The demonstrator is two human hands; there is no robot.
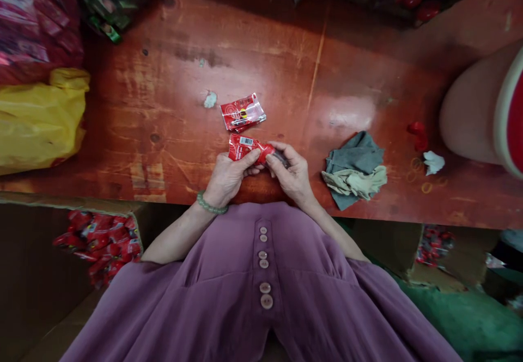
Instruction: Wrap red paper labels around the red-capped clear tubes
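Our left hand pinches a glossy red packet, our right hand a red-and-dark cylinder lying crosswise, dark end right.

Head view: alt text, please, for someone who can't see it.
A person's left hand holds a glossy red barcoded packet and the right hand a small red-and-dark object, close together over a worn reddish wooden table. Flat, glossy red packets lie just beyond; crumpled grey and beige cloths lie to the right.

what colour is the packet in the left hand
The packet is mostly red, with a pale barcode patch; head view shows it best.
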